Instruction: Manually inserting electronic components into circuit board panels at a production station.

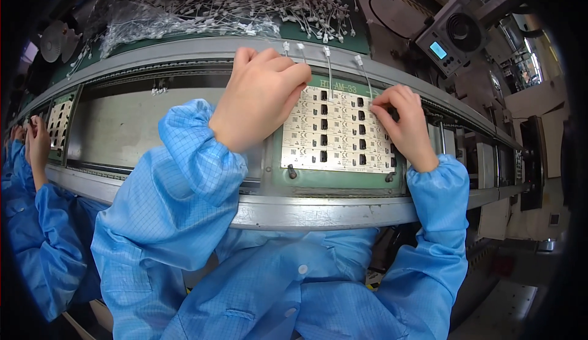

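Observation:
A panel of pale circuit boards (303, 159) with rows of small black connectors lies on a green carrier plate (334, 184) before me. My left hand (260, 98) is closed above the panel's upper left corner; its fingertips are hidden, so what they hold does not show. Two white plugs rise just behind its fingers. My right hand (404, 123) pinches at the panel's upper right, on the lower end of a white-plugged cable (365, 77). Between the hands another white-plugged cable (329, 74) stands up from the top row.
Beyond the metal rail (202, 46) lies a large heap of white cables (245, 3), partly on clear plastic. A device with a fan and lit screen (452, 37) stands at the far right. On the left, a co-worker's hand (40, 144) is beside another panel (59, 123).

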Available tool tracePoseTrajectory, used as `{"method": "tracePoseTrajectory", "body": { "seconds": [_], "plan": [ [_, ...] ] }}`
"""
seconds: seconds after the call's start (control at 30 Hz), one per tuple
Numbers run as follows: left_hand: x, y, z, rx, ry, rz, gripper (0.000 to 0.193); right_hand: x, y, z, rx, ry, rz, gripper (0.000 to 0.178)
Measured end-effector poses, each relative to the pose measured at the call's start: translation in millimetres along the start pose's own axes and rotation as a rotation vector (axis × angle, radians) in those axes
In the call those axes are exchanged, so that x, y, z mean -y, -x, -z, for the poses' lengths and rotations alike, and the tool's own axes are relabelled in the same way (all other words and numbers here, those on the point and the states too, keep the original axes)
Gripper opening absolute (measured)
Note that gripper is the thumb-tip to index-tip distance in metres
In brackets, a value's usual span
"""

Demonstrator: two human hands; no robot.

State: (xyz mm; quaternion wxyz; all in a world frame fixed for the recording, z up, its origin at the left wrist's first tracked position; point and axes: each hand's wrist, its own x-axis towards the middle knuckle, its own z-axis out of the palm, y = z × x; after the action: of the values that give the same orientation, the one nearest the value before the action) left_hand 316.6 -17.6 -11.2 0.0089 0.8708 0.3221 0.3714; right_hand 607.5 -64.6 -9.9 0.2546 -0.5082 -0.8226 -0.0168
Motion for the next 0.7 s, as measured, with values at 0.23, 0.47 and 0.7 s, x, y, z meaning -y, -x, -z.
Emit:
{"method": "tracePoseTrajectory", "body": {
  "seconds": [0.23,0.47,0.7],
  "plan": [
    [5.6,-0.4,5.9,0.005,0.030,0.029,0.011,-1.1,1.0,-8.6,0.043,-0.084,-0.061,0.007],
    [8.5,-4.4,8.3,-0.070,0.020,0.031,0.007,0.0,-0.9,-8.6,0.062,-0.041,-0.050,0.007],
    [1.9,-5.6,21.1,-0.090,-0.206,-0.036,0.011,19.0,-1.7,6.0,0.102,0.092,0.117,0.005]
  ]
}}
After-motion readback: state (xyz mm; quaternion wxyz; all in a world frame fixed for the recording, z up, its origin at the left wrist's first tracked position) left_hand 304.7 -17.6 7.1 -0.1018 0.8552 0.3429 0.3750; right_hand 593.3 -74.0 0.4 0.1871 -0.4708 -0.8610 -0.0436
